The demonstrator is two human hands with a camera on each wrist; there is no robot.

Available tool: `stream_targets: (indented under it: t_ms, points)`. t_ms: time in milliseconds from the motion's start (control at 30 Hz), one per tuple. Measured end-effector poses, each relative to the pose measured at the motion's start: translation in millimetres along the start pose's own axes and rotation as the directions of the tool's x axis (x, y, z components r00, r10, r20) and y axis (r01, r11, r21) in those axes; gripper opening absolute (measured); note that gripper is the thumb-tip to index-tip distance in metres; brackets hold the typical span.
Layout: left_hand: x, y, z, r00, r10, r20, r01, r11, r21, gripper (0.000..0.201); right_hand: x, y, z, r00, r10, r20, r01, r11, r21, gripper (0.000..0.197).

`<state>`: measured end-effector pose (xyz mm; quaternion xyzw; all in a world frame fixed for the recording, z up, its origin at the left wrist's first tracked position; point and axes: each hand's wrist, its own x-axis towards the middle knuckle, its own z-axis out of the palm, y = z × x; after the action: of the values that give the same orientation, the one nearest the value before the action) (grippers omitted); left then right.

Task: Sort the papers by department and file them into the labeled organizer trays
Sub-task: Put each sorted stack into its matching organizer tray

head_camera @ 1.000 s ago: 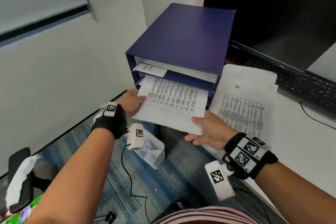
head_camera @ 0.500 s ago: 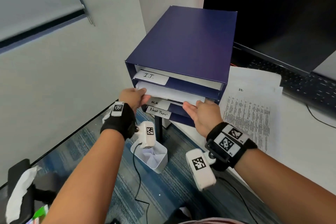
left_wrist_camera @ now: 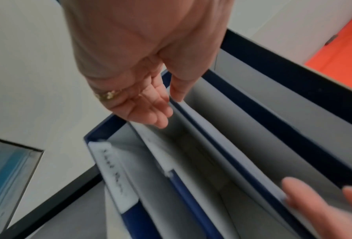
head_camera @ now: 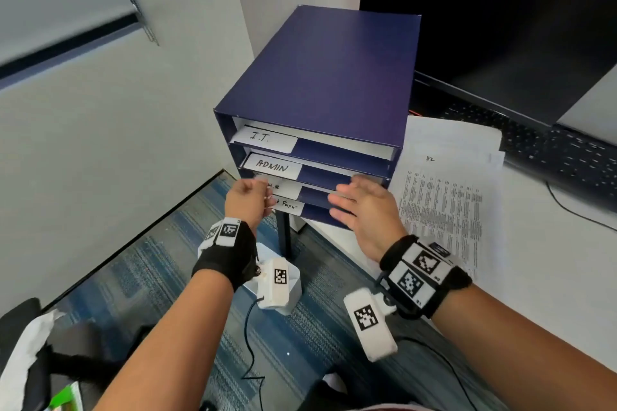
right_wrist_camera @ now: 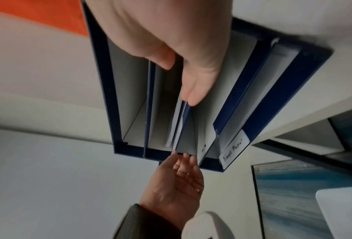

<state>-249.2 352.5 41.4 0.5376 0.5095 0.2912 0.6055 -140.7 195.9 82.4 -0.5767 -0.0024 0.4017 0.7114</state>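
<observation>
Mostly white desk (head_camera: 551, 264), blue carpet (head_camera: 160, 264); organizer (head_camera: 320, 83) seemingly at corner.

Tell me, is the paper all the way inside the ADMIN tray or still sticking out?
Inside. In the head view no sheet sticks out past the ADMIN tray; the right wrist view shows papers lying within that slot.

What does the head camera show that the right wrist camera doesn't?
Only the head view shows the I.T. label, the ADMIN label, the printed paper stack beside the organizer, and the keyboard. Only the right wrist view looks into the trays, showing filed sheets edge-on. Both show the blue organizer, the left hand, the right hand and the Blank Paper label.
</observation>
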Motion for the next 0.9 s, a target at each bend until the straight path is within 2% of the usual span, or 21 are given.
stream_targets:
  t_ms: [100, 233, 333, 400, 500, 567, 600, 667, 733, 800, 900]
  points:
    - [-20, -25, 20, 0.994, -0.086, 0.068, 0.085, 0.996, 0.028, 0.016, -8, 4, -33, 1.0, -0.012, -0.026, 0.006, 0.971, -0.24, 0.024]
    - [-47, -56, 56, 0.962, -0.177, 0.209, 0.134, 0.97, 0.205, 0.024, -4, 9, -86, 0.985, -0.031, -0.168, -0.028, 0.939, -0.343, 0.021]
    - [-63, -72, 82, 0.925, -0.238, 0.295, 0.118, 0.92, 0.374, 0.025, -2, 13, -129, 0.967, -0.064, -0.245, -0.052, 0.897, -0.44, 0.02]
    - [-72, -77, 99, 0.903, -0.263, 0.34, 0.075, 0.875, 0.478, 0.027, -3, 12, -157, 0.954, -0.114, -0.278, -0.061, 0.832, -0.551, 0.022]
    - [-90, -76, 120, 0.885, -0.287, 0.368, 0.035, 0.827, 0.561, 0.021, -2, 12, -195, 0.948, -0.133, -0.289, -0.129, 0.668, -0.732, 0.025]
    - [-97, -76, 131, 0.902, -0.244, 0.357, -0.05, 0.761, 0.647, 0.032, 0, 15, -218, 0.952, -0.073, -0.296, -0.231, 0.462, -0.856, 0.025]
    - [-101, -73, 135, 0.918, -0.192, 0.348, -0.11, 0.718, 0.687, 0.03, 1, 15, -227, 0.956, -0.031, -0.291, -0.26, 0.369, -0.892, 0.02]
    - [-108, -71, 142, 0.937, -0.07, 0.342, -0.221, 0.639, 0.737, 0.014, 1, 15, -239, 0.97, 0.042, -0.237, -0.241, 0.244, -0.94, 0.015]
    - [-114, -73, 147, 0.933, 0.026, 0.358, -0.309, 0.566, 0.765, 0.008, 1, 14, -245, 0.981, 0.103, -0.166, -0.178, 0.118, -0.977, 0.031]
    - [-119, -77, 150, 0.931, 0.063, 0.361, -0.337, 0.533, 0.776, 0.012, 0, 12, -248, 0.985, 0.129, -0.114, -0.117, 0.015, -0.993, 0.041]
    - [-128, -80, 152, 0.93, 0.052, 0.363, -0.337, 0.511, 0.79, 0.02, -2, 10, -253, 0.983, 0.166, -0.075, -0.064, -0.071, -0.995, 0.048]
